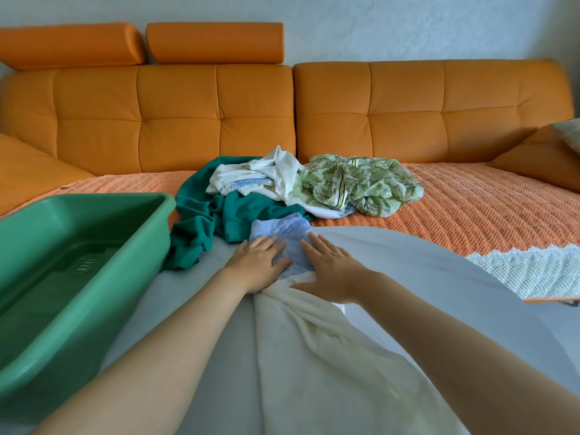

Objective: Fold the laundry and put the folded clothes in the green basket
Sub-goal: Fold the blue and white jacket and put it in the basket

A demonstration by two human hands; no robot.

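A small light blue garment lies on the grey surface in front of me. My left hand presses flat on its left part and my right hand presses flat on its right part, fingers straight. Behind it lies a loose pile: a teal sweatshirt, a white garment and a green leaf-print garment. The green basket stands at my left with nothing folded visible in it.
An orange sofa backrest runs across the back, with an orange quilted cover on the seat. A cream cloth drapes between my arms. A white lace-edged cloth lies at right, an orange cushion beyond it.
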